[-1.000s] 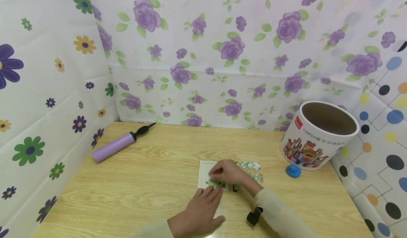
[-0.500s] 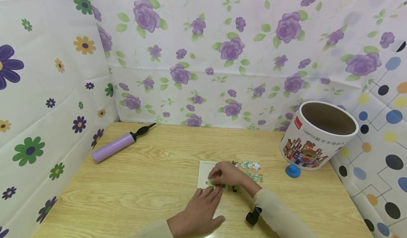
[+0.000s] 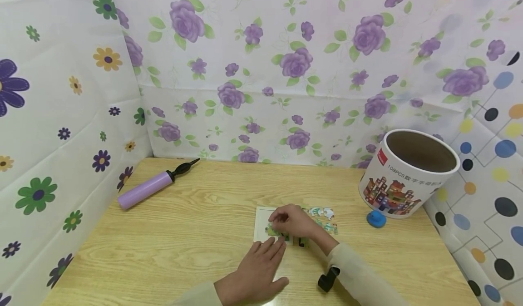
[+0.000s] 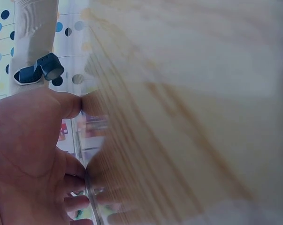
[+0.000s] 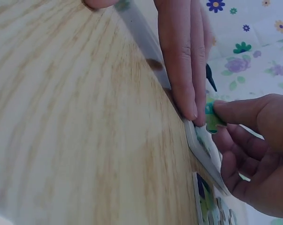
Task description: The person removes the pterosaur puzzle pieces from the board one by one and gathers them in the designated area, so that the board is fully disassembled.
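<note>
A white puzzle tray [image 3: 260, 224] lies on the table with some green puzzle pieces [image 3: 271, 231] inside, partly covered by my right hand [image 3: 295, 222]. In the right wrist view, the thumb and fingers of that hand pinch a green puzzle piece [image 5: 213, 117] over the tray's frame. My left hand [image 3: 259, 269] lies palm down, its straight fingertips on the near edge of the tray. The left wrist view shows its thumb and fingertips meeting the tabletop. Several more puzzle pieces [image 3: 323, 212] lie right of the tray, some behind my right forearm.
A blue toy duck [image 3: 376, 219] sits before a large white printed bucket [image 3: 402, 183] at the back right. At the left lies a purple hand pump [image 3: 147, 190] with a black nozzle. Patterned cloth surrounds the wooden table [image 3: 196, 233].
My right hand has dipped slightly toward the near side of the tray and come back up, still over it. The left hand has stayed at the tray's edge.
</note>
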The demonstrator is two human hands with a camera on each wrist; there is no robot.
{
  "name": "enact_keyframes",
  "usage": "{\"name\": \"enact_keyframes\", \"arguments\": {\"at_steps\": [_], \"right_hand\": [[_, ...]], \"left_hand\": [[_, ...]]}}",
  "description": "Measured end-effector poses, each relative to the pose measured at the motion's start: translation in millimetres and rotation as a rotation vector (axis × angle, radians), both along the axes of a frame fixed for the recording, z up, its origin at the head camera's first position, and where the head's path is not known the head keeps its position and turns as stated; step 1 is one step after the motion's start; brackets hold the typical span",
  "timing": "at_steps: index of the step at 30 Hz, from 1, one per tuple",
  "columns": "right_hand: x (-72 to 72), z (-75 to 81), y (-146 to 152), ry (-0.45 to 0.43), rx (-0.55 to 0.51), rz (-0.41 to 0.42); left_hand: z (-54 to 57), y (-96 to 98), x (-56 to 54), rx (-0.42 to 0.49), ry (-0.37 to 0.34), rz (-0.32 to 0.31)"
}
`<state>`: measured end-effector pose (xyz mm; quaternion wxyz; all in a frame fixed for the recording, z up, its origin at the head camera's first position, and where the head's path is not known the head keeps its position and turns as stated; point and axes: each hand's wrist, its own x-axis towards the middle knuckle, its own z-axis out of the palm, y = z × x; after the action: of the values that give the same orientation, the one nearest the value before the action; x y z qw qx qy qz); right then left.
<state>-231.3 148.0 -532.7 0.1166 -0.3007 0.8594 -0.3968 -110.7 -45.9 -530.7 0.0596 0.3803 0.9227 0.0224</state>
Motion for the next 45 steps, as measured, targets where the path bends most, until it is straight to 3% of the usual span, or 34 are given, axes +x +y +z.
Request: {"name": "enact_keyframes", "arguments": {"at_steps": [4,11,26,32,45], "right_hand": [[-0.4,1.9,7,0.025,-0.003,-0.034],[0.9,7.9,25,0.042,-0.009,-0.079],[15.1,23.2,69,0.096,0.007,-0.144],[22.8,23.4,86,0.08,0.032,-0.189],[35.4,15.3,115,0.061,0.068,-0.178]], "left_hand": [[-0.7,0.0,-1.5,0.004,0.012,-0.017],[2.5,-0.2,-1.9,0.047,-0.03,-0.02],[5.9,-1.2,-5.2,0.007,-0.011,-0.04],[9.6,-2.3,-4.4,0.016,-0.032,-0.04],[7.3,-1.5,-5.4,0.03,-0.058,-0.029]]}}
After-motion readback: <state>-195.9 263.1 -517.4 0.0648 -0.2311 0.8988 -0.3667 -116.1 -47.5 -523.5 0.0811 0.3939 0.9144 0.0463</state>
